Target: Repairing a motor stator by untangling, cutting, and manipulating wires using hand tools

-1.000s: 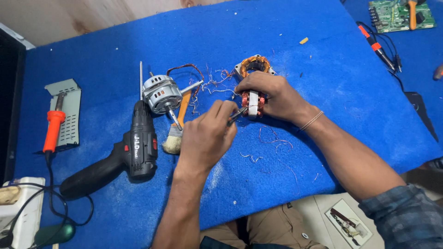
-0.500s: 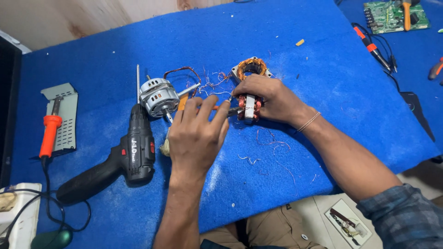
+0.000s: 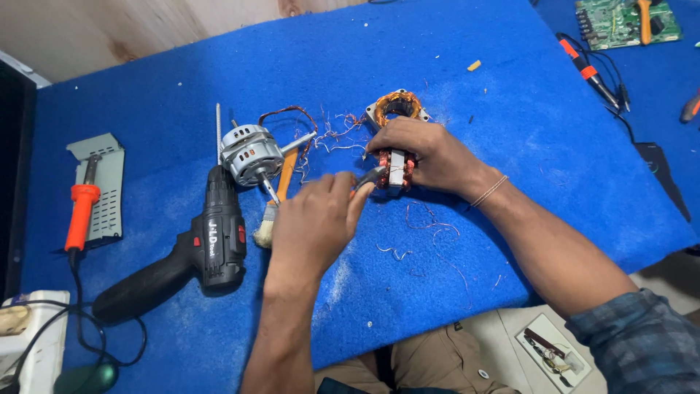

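My right hand (image 3: 430, 153) grips a motor stator (image 3: 397, 169) wound with copper wire and holds it on edge on the blue mat (image 3: 467, 241). My left hand (image 3: 313, 222) is closed around a small metal tool (image 3: 368, 177) with an orange handle, its tip touching the stator's windings. A second stator (image 3: 397, 106) with copper coils lies just behind my right hand. Loose copper wire strands (image 3: 335, 135) are scattered around both.
A small silver motor (image 3: 251, 153) with a shaft, a brush (image 3: 271, 211) and a black cordless drill (image 3: 197, 252) lie to the left. Farther left an orange soldering iron (image 3: 79, 211) rests on a grey stand. A circuit board (image 3: 627, 22) and probes sit at the top right.
My left hand has shifted slightly and the tool tip has stayed at the stator's windings. The camera view has moved a little; the right hand keeps its hold.
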